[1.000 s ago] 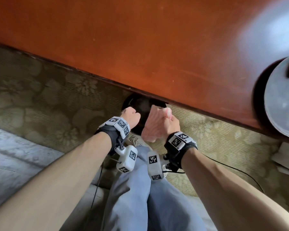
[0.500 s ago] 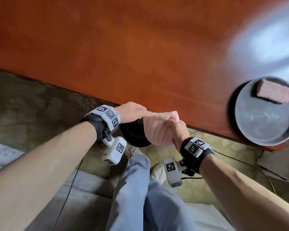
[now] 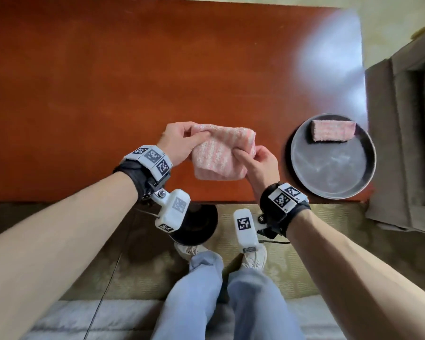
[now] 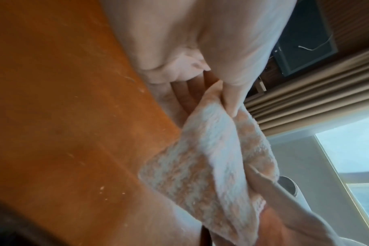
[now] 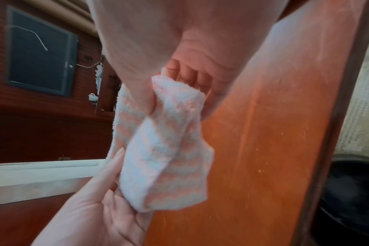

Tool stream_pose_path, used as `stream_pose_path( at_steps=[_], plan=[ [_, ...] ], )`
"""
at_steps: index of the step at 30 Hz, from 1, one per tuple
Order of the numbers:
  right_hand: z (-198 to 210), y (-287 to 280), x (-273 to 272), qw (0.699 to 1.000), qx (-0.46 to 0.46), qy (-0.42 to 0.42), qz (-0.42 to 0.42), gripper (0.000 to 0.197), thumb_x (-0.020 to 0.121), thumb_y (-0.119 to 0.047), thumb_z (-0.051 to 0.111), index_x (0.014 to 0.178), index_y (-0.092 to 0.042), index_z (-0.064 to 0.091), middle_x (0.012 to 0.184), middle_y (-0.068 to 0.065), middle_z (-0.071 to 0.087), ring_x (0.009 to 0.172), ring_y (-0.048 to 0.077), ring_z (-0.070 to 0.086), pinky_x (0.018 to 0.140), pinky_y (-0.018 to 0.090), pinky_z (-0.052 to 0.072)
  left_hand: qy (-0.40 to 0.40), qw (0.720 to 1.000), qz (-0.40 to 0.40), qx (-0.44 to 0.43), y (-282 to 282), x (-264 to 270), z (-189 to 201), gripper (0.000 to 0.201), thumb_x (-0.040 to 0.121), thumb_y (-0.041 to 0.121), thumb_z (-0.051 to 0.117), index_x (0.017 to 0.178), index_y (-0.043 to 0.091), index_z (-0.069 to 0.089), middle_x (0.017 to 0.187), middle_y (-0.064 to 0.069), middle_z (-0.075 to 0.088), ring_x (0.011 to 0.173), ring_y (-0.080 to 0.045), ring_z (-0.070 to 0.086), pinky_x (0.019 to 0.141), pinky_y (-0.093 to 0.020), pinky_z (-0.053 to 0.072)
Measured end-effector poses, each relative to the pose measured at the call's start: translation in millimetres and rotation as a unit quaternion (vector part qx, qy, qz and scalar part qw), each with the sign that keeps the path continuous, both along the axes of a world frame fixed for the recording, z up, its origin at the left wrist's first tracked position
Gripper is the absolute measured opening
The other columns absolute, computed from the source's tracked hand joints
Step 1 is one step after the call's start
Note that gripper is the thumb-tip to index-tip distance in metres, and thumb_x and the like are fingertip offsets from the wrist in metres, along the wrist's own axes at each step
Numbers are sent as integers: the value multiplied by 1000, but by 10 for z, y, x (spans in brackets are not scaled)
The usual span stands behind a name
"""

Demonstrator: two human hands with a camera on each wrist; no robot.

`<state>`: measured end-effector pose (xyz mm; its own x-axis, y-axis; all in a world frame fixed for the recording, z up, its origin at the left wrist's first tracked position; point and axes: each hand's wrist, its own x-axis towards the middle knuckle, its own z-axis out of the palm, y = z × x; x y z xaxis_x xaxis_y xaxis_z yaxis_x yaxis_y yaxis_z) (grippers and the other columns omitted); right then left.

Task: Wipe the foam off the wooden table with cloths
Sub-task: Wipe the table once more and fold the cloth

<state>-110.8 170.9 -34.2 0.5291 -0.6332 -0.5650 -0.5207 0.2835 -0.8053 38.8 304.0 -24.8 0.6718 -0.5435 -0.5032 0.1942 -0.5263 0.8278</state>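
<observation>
A pink and white cloth (image 3: pixel 220 153) hangs folded over the near edge of the wooden table (image 3: pixel 108 82). My left hand (image 3: pixel 182 141) pinches its far left corner, thumb on top. My right hand (image 3: pixel 253 163) pinches its right side between thumb and fingers. The left wrist view shows the cloth (image 4: pixel 211 158) held above the wood (image 4: pixel 63 116), and the right wrist view shows the cloth (image 5: pixel 169 158) bunched between both hands. A second folded pink cloth (image 3: pixel 333 130) lies in a round grey tray (image 3: pixel 329 173) at the table's right end. No foam shows on the wood.
A black round bin (image 3: pixel 196 224) stands on the patterned carpet under the table's near edge, by my feet. A brown sofa (image 3: pixel 407 143) flanks the right end of the table. Bright glare (image 3: pixel 334 57) lies on the far right of the tabletop.
Both hands rose from below the table edge near the bin to above the tabletop. The cloth went from a bunch in my right hand to spread between both hands.
</observation>
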Motion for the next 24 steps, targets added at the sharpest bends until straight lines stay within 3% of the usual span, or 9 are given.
stream_pose_path(
  at_steps=[2,5,8,11,13,15,18,22,24],
  plan=[
    [32,-135,-81,1000,-31,-3,0,33,71,-38,77,88,-13,63,86,7,69,76,19,64,75,46,55,-14,1000,7,-11,-244,-51,-17,26,92,25,67,88,-1,66,83,-11,63,78,-19,58,73,-38,50],
    [-9,-389,-250,999,-48,-16,-3,29,75,-32,69,95,-12,62,94,10,69,87,27,67,79,45,55,-30,999,5,-8,-618,-219,-85,45,92,36,64,87,-8,55,77,-6,52,71,-17,48,66,-32,40],
    [-107,-722,-493,998,-45,-22,-34,20,78,-20,63,96,-11,64,90,7,69,82,16,64,80,42,54,71,997,-11,10,-975,-474,-169,56,81,56,72,100,4,68,94,1,74,87,-17,70,77,-35,55],
    [-219,-1028,-745,995,-34,-3,-89,21,70,-18,61,91,-17,66,91,13,70,82,19,63,83,48,54,197,979,-44,31,-1267,-720,-225,51,80,42,78,112,4,67,109,-10,75,104,-25,71,92,-43,57],
    [-271,-1267,-902,993,-4,7,-115,21,64,-18,62,85,-20,66,89,13,69,83,24,64,82,55,53,214,972,-82,54,-1498,-870,-257,38,90,26,71,118,2,62,115,-12,72,105,-25,70,86,-41,60],
    [-312,-1517,-1047,991,19,17,-131,22,61,-14,62,83,-16,66,85,12,67,81,25,63,80,57,53,209,970,-104,74,-1736,-986,-309,32,96,24,63,123,6,58,116,-11,71,104,-23,70,80,-40,61],
    [-377,-1887,-1240,992,15,34,-123,27,62,-14,64,89,-19,65,92,7,70,87,25,68,79,55,56,115,974,-157,117,-2117,-1108,-403,31,94,31,64,118,12,62,112,-7,72,100,-24,70,88,-48,59],
    [-493,-2393,-1515,990,20,67,-123,39,64,-14,69,101,-22,60,101,2,68,94,21,68,80,49,58,32,974,-181,130,-2691,-1299,-450,24,91,31,69,107,13,66,102,-1,71,88,-16,67,77,-30,54],
    [-555,-2630,-1648,990,11,91,-106,46,70,-12,72,113,-18,56,108,0,65,94,15,65,81,39,58,46,973,-183,133,-2916,-1390,-514,26,88,30,73,108,14,68,102,0,72,90,-16,68,79,-32,56]
  ],
)
